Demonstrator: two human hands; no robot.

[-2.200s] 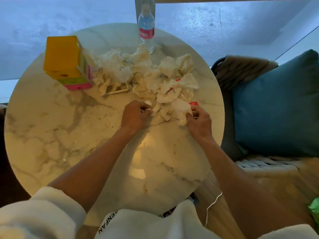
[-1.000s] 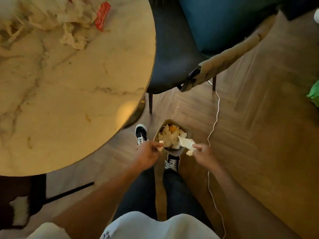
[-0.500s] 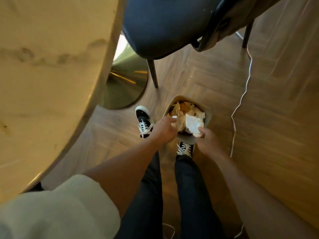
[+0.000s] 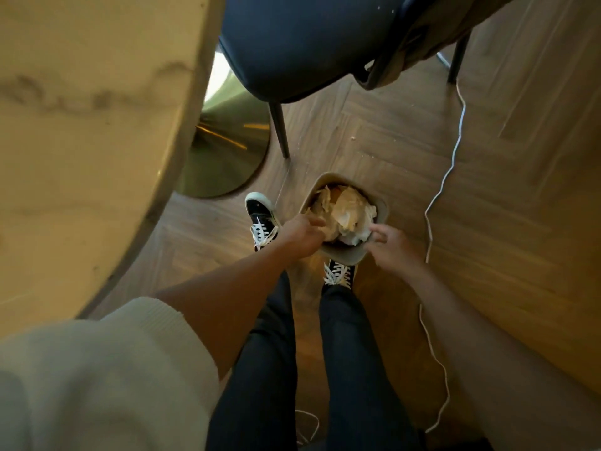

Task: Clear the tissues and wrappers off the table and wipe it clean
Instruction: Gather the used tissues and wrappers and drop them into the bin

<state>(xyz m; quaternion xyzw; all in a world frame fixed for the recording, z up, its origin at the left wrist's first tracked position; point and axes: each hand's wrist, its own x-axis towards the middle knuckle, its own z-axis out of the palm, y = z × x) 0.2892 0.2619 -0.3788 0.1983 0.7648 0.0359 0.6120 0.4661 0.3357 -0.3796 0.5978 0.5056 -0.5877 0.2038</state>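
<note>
Both hands over the small bin (image 4: 349, 253) on the floor: left hand (image 4: 302, 234) curled into the crumpled tissues (image 4: 344, 211), right hand (image 4: 388, 244) fingers loose, holding nothing. I'd press them down so nothing spills.

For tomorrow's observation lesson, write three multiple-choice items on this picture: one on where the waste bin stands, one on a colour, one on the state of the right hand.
1. Where does the waste bin stand?
A. on the table
B. on the wooden floor by the person's shoes
C. on the chair seat

2. What colour is the chair seat?
A. dark blue
B. red
C. yellow

3. How is the right hand?
A. gripping a bottle
B. clenched in a fist
C. fingers loose over the bin, holding nothing

Answers: B, the bin sits on the floor between the shoes; A, the seat is dark blue; C, the fingers are spread above the crumpled tissues in the bin.
</note>
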